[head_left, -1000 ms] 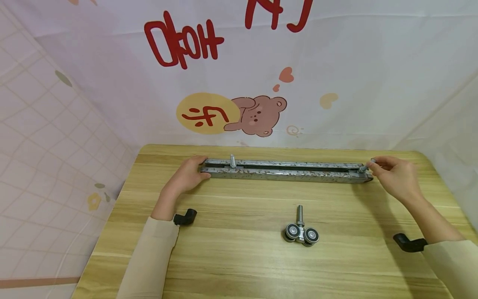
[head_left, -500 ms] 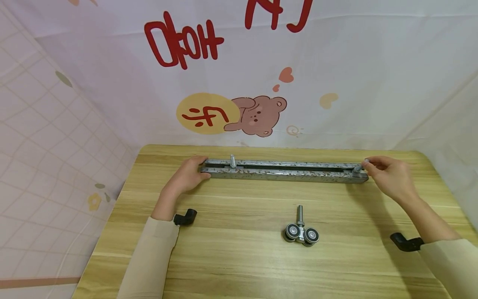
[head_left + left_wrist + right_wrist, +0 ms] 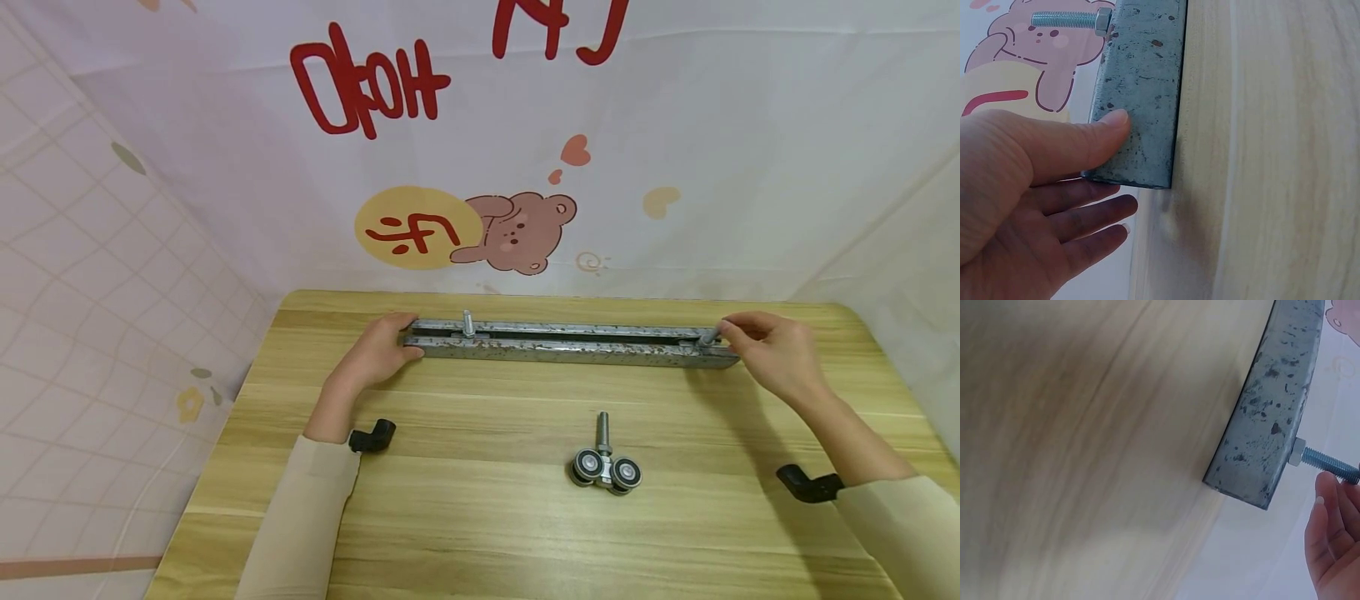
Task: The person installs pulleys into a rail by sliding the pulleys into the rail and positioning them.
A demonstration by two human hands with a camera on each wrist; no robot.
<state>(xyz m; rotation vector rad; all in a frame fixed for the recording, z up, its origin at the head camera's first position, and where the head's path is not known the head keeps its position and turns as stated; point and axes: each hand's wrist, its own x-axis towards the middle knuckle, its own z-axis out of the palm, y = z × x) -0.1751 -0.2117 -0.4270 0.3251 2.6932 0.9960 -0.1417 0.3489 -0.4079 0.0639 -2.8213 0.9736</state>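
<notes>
A metal rail, speckled with rust and slotted along its top, lies across the back of the wooden table. My left hand grips its left end, thumb on the front face in the left wrist view. Near that end a threaded bolt with a nut stands up out of the slot. At the other end my right hand pinches a second bolt by its tip; its nut sits at the rail's edge. Whatever carries these bolts is mostly hidden inside the rail. A loose twin-wheel trolley roller with its own bolt lies in front.
Behind the wooden table hangs a white printed cloth with a bear and red lettering. More pale cloth lines the left side. A black bent piece sits at each sleeve cuff.
My right hand has moved left, and the bolt it pinches has slid with it along the slot, away from the rail's right end. Left hand and loose trolley roller stay put.
</notes>
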